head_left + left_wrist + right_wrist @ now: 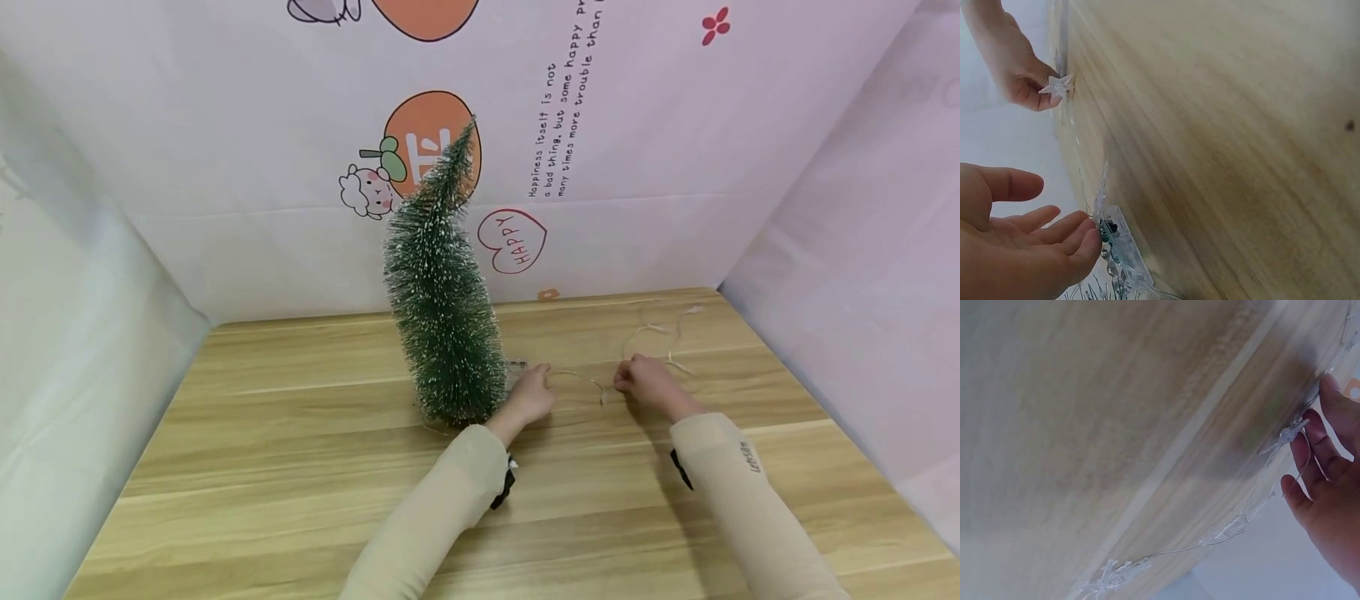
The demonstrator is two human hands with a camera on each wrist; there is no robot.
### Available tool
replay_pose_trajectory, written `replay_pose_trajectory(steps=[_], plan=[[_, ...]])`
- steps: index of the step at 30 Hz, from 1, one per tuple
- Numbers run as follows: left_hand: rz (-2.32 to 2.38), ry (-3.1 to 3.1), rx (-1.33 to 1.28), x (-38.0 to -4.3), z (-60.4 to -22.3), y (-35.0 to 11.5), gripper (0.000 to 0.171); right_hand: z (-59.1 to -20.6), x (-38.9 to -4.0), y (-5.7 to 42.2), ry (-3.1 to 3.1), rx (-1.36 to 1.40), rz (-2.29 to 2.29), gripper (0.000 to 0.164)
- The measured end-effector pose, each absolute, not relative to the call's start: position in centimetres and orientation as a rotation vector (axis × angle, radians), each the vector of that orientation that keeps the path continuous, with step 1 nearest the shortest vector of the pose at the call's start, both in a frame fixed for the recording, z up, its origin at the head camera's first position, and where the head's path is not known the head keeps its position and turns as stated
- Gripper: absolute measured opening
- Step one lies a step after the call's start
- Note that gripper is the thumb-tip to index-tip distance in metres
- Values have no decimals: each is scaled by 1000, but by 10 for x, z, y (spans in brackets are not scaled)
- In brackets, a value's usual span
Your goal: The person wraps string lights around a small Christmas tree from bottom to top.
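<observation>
A green bottle-brush Christmas tree point(446, 317) with white-flecked bristles stands on the wooden table, its tip bent over. A thin wire of string lights point(576, 372) with clear ornaments runs between the hands. Beside the tree's base, my left hand point(534, 393) has its thumb apart from the fingers; in the left wrist view its fingertips touch a clear ornament point(1101, 190) by a transparent battery box point(1135, 259). Farther right, my right hand point(651, 383) pinches the wire near a clear star point(1057, 86). The wire partly hides behind its fingers in the right wrist view.
More string lights point(675, 333) lie loosely at the table's back right. A printed white cloth point(630, 242) hangs behind the wooden table point(300, 467), with white sheets at both sides. A snowflake-like ornament point(1113, 575) rests on the wood.
</observation>
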State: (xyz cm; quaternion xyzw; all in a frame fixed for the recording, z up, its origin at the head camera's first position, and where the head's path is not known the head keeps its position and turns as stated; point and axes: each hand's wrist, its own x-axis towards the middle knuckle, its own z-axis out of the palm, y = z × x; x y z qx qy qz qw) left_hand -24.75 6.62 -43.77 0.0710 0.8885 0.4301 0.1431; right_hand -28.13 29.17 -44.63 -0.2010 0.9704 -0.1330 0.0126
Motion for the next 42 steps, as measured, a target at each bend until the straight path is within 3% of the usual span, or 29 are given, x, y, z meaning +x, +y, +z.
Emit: replay_pose_trajectory(steps=[12,16,42], plan=[[814,2726,323,-233,-435,67,56,-434,-278,295,3012,-644,-677,8],[831,2760,353,-234,-436,66,59,-429,-283,292,3101,-762,-712,5],[843,3190,640,-227,-407,74,52,-390,-275,256,2876,-725,-1056,19]])
